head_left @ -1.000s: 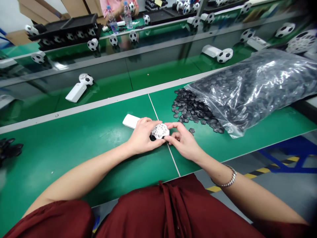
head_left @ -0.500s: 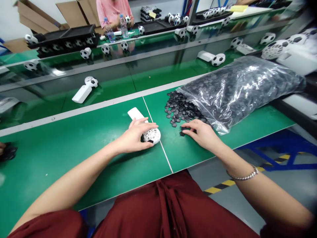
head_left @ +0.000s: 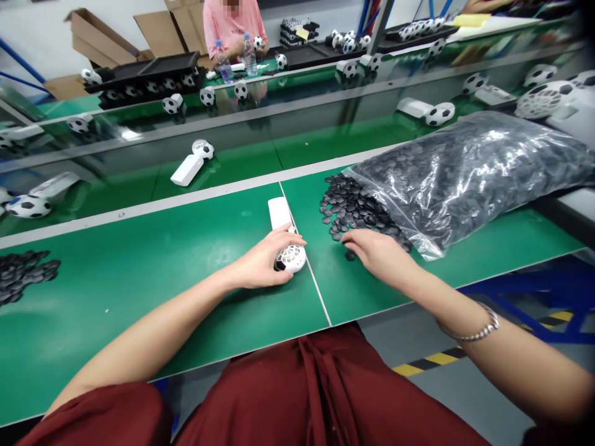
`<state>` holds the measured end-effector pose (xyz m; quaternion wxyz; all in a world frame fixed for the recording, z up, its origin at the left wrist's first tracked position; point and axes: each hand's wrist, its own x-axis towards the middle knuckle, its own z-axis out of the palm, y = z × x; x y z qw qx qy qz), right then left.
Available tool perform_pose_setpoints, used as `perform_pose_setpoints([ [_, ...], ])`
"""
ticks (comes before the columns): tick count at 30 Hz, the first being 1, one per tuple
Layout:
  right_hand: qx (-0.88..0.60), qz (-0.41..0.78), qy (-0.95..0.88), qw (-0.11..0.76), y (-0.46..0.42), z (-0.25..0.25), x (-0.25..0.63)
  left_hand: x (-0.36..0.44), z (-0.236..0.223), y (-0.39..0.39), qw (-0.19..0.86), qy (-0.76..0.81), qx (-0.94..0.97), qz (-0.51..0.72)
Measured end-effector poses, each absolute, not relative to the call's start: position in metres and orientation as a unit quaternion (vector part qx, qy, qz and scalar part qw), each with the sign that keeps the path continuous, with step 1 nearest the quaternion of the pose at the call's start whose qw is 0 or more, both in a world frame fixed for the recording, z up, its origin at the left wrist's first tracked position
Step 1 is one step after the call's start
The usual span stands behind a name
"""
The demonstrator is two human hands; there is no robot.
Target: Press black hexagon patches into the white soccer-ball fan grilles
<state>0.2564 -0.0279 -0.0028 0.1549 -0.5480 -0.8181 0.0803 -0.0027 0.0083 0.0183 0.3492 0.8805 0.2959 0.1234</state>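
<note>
On one bench [head_left: 162,266], left hand [head_left: 261,259] grasps one ball [head_left: 294,258] — right hand [head_left: 377,253], grip unclear, at one of two black piles [head_left: 344,199]

The green bench [head_left: 139,260] carries 1 white device [head_left: 279,214] with a latticed, rounded head. Rightward, loose black pieces [head_left: 351,204] lie against a clear plastic bag [head_left: 474,170]; 1 black heap [head_left: 23,275] sits far left.

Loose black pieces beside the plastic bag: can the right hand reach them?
Probably yes: the right hand is beside the loose black pieces, which lie outside the plastic bag with nothing visibly between.
</note>
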Motion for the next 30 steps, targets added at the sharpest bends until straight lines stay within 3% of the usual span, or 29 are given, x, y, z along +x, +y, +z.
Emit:
perform_pose_setpoints([
  [4, -0.477, 0.261, -0.791, 0.281, -0.034, 0.007, 0.229, -0.002, 0.014, 0.007, 0.35, 0.303, 0.875, 0.141],
  [8, -0.386, 0.276, -0.819, 0.324, -0.033, 0.01, 0.208, 0.001, 0.011, 0.006, 0.354, 0.305, 0.869, 0.16],
  [12, -0.337, 0.27, -0.836, 0.339, -0.025, 0.005, 0.203, 0.005, 0.012, 0.004, 0.37, 0.32, 0.853, 0.18],
  [30, -0.395, 0.407, -0.74, 0.36, -0.016, -0.005, 0.19, 0.006, 0.008, 0.001, 0.399, 0.333, 0.83, 0.201],
])
